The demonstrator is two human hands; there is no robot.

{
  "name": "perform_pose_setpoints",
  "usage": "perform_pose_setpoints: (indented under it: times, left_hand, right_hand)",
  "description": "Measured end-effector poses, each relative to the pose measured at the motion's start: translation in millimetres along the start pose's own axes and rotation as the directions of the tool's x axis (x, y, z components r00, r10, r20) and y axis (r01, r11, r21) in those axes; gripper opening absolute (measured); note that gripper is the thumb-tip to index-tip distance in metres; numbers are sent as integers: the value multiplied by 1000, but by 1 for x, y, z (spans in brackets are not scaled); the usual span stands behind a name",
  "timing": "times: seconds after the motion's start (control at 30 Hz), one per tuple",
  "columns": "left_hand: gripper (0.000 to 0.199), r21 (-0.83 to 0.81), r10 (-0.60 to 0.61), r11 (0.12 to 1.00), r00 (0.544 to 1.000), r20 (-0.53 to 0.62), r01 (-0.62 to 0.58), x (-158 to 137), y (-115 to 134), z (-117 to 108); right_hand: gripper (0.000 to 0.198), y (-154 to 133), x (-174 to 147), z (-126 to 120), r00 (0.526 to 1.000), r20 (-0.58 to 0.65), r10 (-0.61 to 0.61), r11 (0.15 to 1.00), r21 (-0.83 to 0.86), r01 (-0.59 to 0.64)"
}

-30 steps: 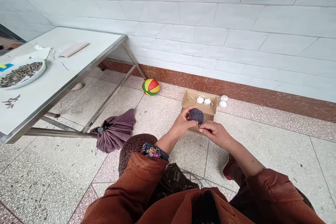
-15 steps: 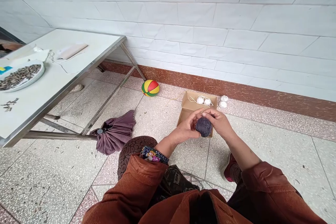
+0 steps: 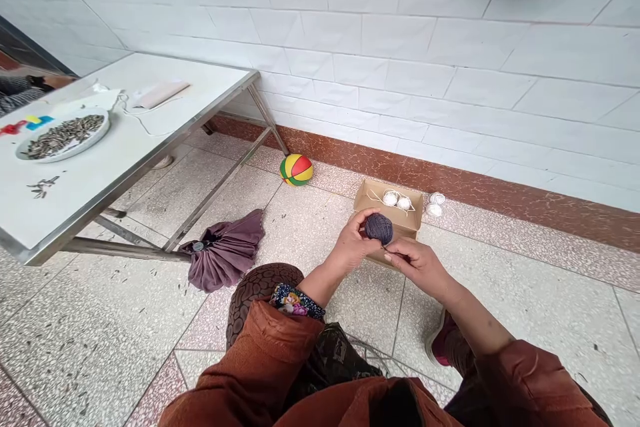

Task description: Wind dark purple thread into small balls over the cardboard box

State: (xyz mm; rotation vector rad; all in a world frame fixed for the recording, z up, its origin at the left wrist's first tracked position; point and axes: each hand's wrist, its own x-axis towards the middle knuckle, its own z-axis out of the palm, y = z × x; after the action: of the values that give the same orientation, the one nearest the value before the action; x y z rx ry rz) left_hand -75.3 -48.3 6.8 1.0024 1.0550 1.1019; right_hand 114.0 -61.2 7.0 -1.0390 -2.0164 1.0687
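Observation:
A dark grey-purple ball of yarn [image 3: 379,229] is gripped by my left hand [image 3: 353,240], fingers over its top and thumb below. My right hand [image 3: 418,264] is closed in a pinch just under the ball's lower right side, on what looks like a thin strand of the same yarn. Beneath both hands an open cardboard box [image 3: 360,199] stands on the floor, partly hidden by them. White yarn balls [image 3: 397,200] with loose strands lie at the box's far side. More white balls [image 3: 435,204] sit on the floor just right of the box.
A white table [image 3: 135,80] with a metal frame stands at the left, bearing a dish [image 3: 106,121] of sunflower seeds. A striped ball [image 3: 297,169] rests near its leg. Purple cloth [image 3: 233,250] lies on the floor. The tiled wall [image 3: 380,73] runs behind.
My right hand has moved from the top of the dark yarn ball down to below its right side. My left hand has raised the ball slightly. The camera view has shifted.

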Motion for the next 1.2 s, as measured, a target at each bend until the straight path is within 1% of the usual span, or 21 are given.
perform_pose_setpoints:
  times: [0.07, 0.17, 0.27, 0.33, 0.37, 0.43, 0.5, 0.57, 0.63, 0.7, 0.77, 0.8, 0.83, 0.87, 0.9, 0.97, 1.03, 1.1, 1.13, 1.2]
  left_hand:
    - [71, 86, 20, 996, 999, 42, -23, -2, 0, 1]
    - [77, 132, -9, 991, 983, 185, -16, -6, 1, 2]
    - [92, 84, -71, 995, 940, 334, 46, -11, 3, 3]
    - [97, 26, -86, 996, 913, 399, 82, -12, 4, 3]
    - [97, -13, -78, 996, 904, 420, 92, -12, 5, 4]
    - [88, -97, -43, 991, 894, 445, 96, -12, 6, 7]
    - [75, -168, -17, 981, 900, 435, 99, -11, 6, 10]
    - [66, -212, -24, 971, 923, 383, 113, -9, 5, 14]
    - [64, -235, -40, 966, 955, 292, 112, -6, 2, 16]
    - [62, -224, -40, 971, 982, 184, 81, -3, -1, 16]
    - [62, -157, -31, 987, 995, 92, 46, 1, -5, 15]
    - [63, -103, -29, 994, 997, 65, 35, 3, -7, 15]
    - [65, -41, -24, 999, 998, 50, 26, 5, -9, 14]
    - [66, 25, -18, 1000, 999, 49, 17, 6, -11, 14]
    - [68, 88, -12, 996, 998, 59, 7, 7, -13, 14]
    - [70, 183, -2, 983, 994, 112, -19, 8, -15, 15]
    - [70, 219, -12, 975, 978, 209, -35, 7, -17, 17]
    - [75, 181, -43, 983, 942, 333, -19, 4, -17, 20]
    - [80, 144, -58, 990, 918, 391, 2, 2, -16, 22]
    - [92, 60, -75, 997, 878, 472, 53, -3, -13, 25]
  right_hand:
    - [20, -5, 3, -8, 998, -55, -28, 999, 16, 29]
    - [22, -6, 10, -17, 984, -179, -16, 1000, 13, 19]
    - [22, 0, 14, -19, 955, -295, 25, 999, 27, -18]
    - [23, 6, 15, -17, 936, -344, 73, 997, 57, -57]
    - [24, 10, 15, -16, 928, -357, 106, 993, 77, -84]
    - [28, 17, 14, -12, 919, -348, 184, 980, 130, -147]
    - [31, 25, 11, -7, 919, -301, 254, 962, 180, -206]
    - [28, 30, 6, -2, 925, -245, 292, 950, 183, -251]
    - [23, 31, -1, 2, 935, -202, 290, 954, 137, -266]
    - [20, 26, -10, 3, 959, -140, 248, 968, 73, -239]
    - [21, 16, -18, 0, 985, -46, 167, 986, 32, -165]
    - [23, 10, -20, -3, 992, -8, 123, 992, 25, -123]
    - [23, 4, -22, -7, 996, 11, 84, 996, 25, -85]
    - [23, -1, -23, -12, 999, 6, 54, 998, 28, -54]
    - [22, -5, -23, -17, 999, -25, 33, 999, 29, -32]
    - [20, -9, -19, -26, 991, -134, 20, 1000, 24, -17]
    - [21, -7, -13, -34, 968, -248, 36, 999, 26, -30]
    - [21, -1, -8, -37, 943, -323, 75, 997, 56, -60]
    - [21, 2, -5, -38, 933, -342, 110, 993, 88, -85]
    - [24, 10, -3, -36, 920, -334, 206, 971, 186, -150]
